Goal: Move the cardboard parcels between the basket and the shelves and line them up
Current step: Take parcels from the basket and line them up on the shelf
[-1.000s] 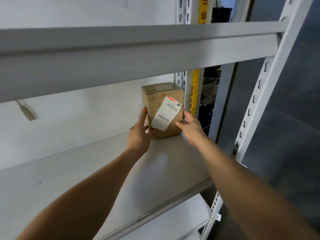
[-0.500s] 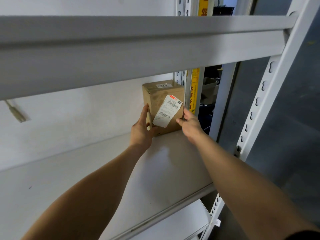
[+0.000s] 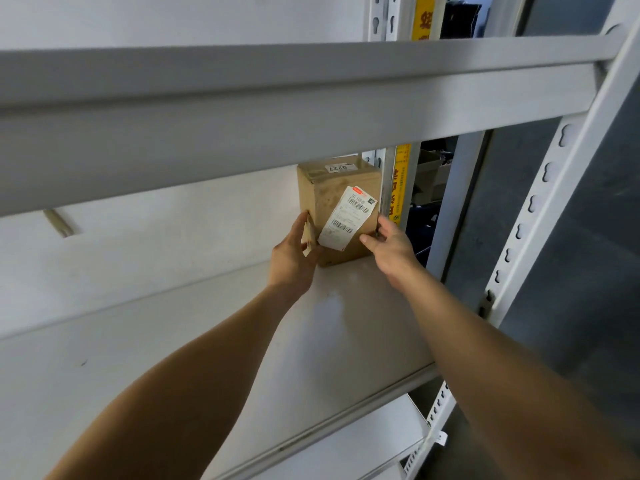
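A storeroom or warehouse: grey slotted metal shelving [image 3: 540, 188] rises just right of the hands, a labelled parcel [image 3: 337, 188] between them.

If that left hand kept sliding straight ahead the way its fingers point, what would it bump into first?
Probably the white back wall behind the shelf. The left hand already lies along the cardboard parcel, pointing past it; depth is unclear.
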